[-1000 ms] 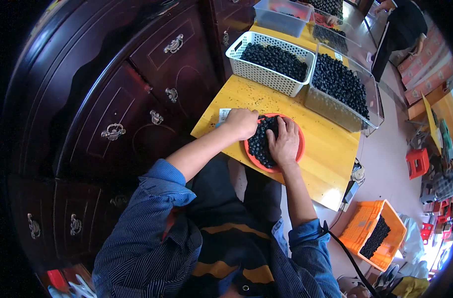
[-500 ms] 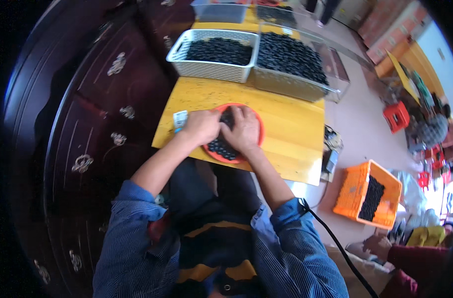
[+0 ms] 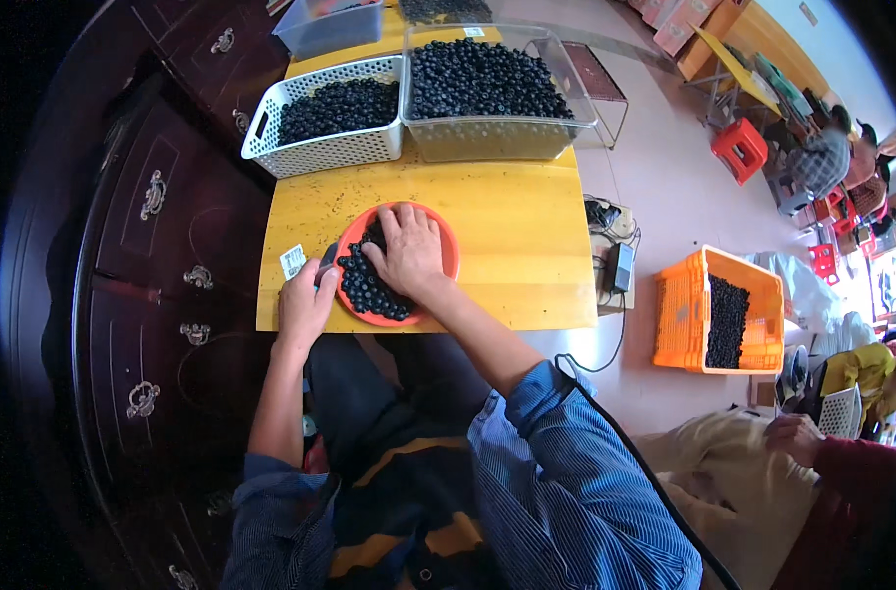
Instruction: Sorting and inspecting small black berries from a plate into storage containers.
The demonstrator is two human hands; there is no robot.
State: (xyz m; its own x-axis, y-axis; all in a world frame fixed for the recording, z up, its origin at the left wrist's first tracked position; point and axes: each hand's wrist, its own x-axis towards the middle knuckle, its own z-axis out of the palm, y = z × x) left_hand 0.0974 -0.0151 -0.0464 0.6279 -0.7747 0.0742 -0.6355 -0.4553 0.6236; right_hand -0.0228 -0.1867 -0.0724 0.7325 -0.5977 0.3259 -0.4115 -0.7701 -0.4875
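Observation:
A shallow orange-red bowl (image 3: pixel 450 258) sits near the front of the yellow table, partly filled with small, round, shiny black pieces (image 3: pixel 369 290) like berries or beads. My right hand (image 3: pixel 410 251) rests inside the bowl on those pieces, fingers stretched out and fairly close together. At the bowl's left rim is my left hand (image 3: pixel 305 303), its fingers closed around a small thing with a turquoise part (image 3: pixel 327 272); most of it is hidden. Just beyond that hand lies a small white printed label (image 3: pixel 292 261).
Behind the bowl, a white perforated basket (image 3: pixel 340 152) and a clear plastic bin (image 3: pixel 497 140) hold more black pieces. Dark drawers (image 3: pixel 187 256) line the left. An orange crate (image 3: pixel 684 315) and a power adapter (image 3: pixel 620 267) are to the right; another person's hand (image 3: pixel 794 436) shows at lower right.
My left hand has drawn out of the bowl to its left rim and now grips a small thing there. My right hand stays in the bowl. The whole view has shifted.

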